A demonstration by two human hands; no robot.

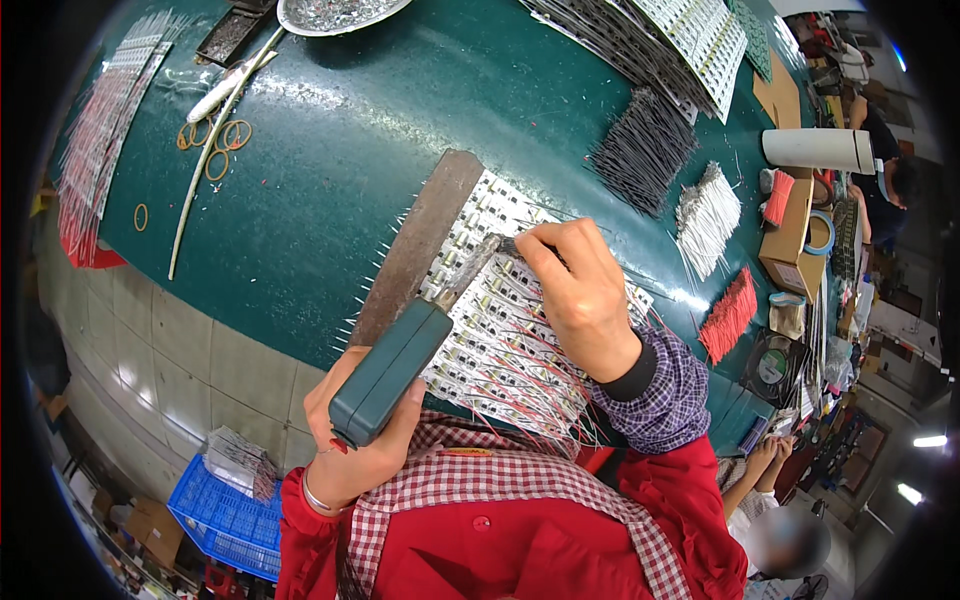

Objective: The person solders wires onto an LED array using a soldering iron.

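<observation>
A soldering iron with a boxy dark green handle is gripped in my left hand. Its metal shaft slants up and away over a white panel of small circuit boards, and the tip meets the fingertips of my right hand. Those fingers are pinched on thin black wires, mostly hidden by the hand. Along the panel's left side lies a flat brown bar, with wire ends poking out beyond it. Red, white and black wires trail over the panel's near part.
To the right lie bundles of black wires, white wires and red wires. Stacked board panels are at the far right. A metal bowl, a stick and rubber bands sit at the far left. Another person's hands show at the right.
</observation>
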